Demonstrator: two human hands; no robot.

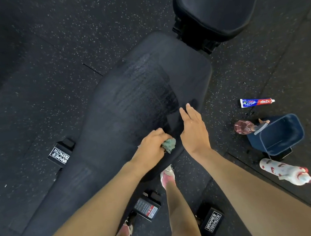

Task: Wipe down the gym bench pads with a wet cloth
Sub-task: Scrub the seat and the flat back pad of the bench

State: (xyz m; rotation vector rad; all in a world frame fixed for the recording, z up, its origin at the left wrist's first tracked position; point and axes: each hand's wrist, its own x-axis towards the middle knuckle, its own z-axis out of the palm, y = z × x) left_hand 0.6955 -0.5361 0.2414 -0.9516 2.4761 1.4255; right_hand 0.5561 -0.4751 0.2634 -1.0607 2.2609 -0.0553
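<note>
Left hand (151, 145) gripped green cloth (169, 145) on wet-streaked pad (129, 105). Right hand (193, 130) flat, fingers straight, holding nothing, over pad edge. Bucket (281, 134), toothpaste (257, 101) on floor (34, 74).

- long black vinyl bench pad (128, 101): lies diagonally, lower left to upper centre; wet streaks across wide middle
- shorter black rounded pad (220, 2): just beyond its far end, upper right
- small teal-green cloth (169, 145): bunched, gripped in left hand (152, 146), on long pad's near right edge
</note>
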